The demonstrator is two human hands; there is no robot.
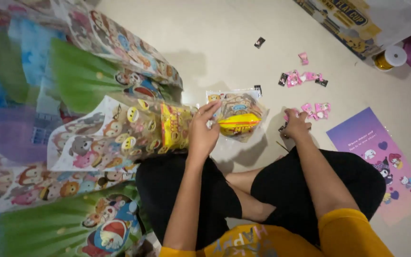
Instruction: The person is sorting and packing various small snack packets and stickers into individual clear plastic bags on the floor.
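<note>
I sit cross-legged on a pale floor. My left hand (204, 129) grips the edge of a clear plastic bag (240, 115) stuffed with yellow and brown cartoon packets, held just above the floor in front of my knees. My right hand (296, 124) reaches to the floor on the right, fingers closed over small pink wrapped pieces (316, 110). More pink and black small packets (303, 78) lie scattered farther out.
Rows of overlapping cartoon-printed bags (110, 133) and green and blue ones (79, 76) cover the floor at left. A purple printed card (374, 154) lies at right. A cardboard box (353, 24) and a tape roll (390, 58) sit at top right.
</note>
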